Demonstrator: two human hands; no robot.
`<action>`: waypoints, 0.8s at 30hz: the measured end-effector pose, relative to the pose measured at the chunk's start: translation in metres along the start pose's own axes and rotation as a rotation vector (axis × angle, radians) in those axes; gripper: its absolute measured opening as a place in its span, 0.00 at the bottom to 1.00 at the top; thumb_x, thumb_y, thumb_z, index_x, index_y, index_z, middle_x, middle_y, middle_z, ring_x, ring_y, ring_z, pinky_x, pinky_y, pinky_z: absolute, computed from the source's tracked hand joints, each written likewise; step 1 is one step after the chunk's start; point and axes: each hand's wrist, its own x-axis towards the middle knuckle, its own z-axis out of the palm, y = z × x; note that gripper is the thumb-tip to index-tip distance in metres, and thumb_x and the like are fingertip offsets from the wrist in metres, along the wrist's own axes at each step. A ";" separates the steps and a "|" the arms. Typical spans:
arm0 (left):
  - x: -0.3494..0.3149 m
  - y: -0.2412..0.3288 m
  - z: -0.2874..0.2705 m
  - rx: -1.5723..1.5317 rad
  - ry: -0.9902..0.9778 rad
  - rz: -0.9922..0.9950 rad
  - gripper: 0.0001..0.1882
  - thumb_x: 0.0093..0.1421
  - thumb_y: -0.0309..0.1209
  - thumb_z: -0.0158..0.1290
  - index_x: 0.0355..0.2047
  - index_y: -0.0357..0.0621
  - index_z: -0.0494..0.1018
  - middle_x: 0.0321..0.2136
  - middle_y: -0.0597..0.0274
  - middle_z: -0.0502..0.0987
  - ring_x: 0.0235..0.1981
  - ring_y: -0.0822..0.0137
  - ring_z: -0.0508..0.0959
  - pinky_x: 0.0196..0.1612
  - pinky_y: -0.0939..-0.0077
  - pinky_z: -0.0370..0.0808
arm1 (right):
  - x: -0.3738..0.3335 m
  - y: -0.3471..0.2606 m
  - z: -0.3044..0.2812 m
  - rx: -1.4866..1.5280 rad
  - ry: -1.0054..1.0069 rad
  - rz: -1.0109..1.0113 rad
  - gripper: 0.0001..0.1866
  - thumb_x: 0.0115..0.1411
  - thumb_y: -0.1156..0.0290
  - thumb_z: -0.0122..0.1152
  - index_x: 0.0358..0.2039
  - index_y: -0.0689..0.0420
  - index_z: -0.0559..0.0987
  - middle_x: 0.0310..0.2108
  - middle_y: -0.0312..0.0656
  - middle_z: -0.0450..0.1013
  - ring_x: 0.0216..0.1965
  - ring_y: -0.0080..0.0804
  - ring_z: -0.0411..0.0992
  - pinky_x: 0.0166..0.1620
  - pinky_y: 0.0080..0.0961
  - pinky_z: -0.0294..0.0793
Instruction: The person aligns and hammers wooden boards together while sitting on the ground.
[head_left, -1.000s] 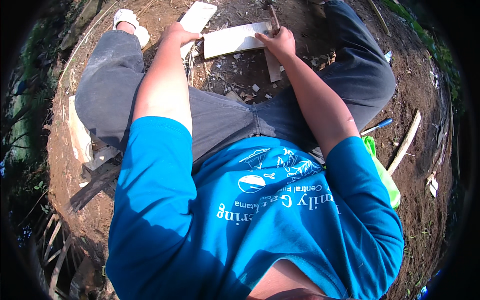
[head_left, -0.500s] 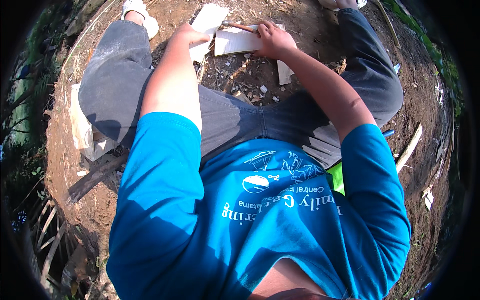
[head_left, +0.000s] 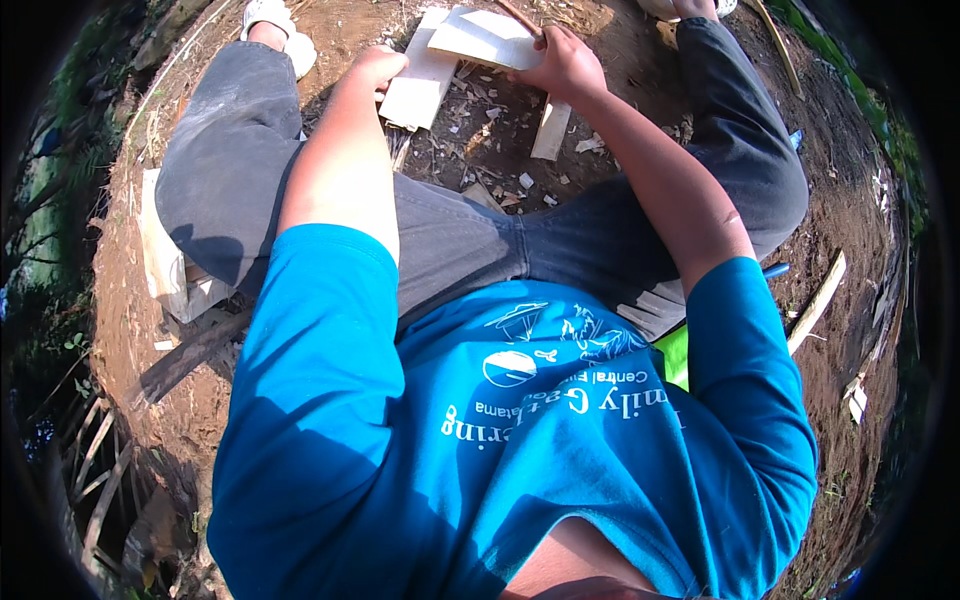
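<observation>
My left hand is closed at the left edge of a flat pale wooden board, its fingertips partly hidden. My right hand grips the right end of a second pale board, which is tilted and overlaps the upper part of the first. A thin brown wooden handle also sticks out from the right hand, pointing up and left; its far end is out of view. Below the right hand a narrow wood strip lies on the dirt.
Wood chips litter the soil between my legs. By my left knee lie pale timber pieces and a dark log. A long stick and a blue object are on the right.
My right hand has raised and shifted the second board up, over the first. The hammer's head has moved out of view. The first board has slid down a little, showing more of its face.
</observation>
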 end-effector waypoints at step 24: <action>-0.044 0.043 0.034 0.550 0.371 0.360 0.67 0.43 0.55 0.74 0.76 0.64 0.43 0.73 0.49 0.47 0.73 0.39 0.54 0.71 0.42 0.63 | 0.020 0.056 0.002 0.206 0.257 0.215 0.41 0.49 0.30 0.72 0.40 0.61 0.80 0.38 0.48 0.80 0.44 0.40 0.80 0.49 0.35 0.78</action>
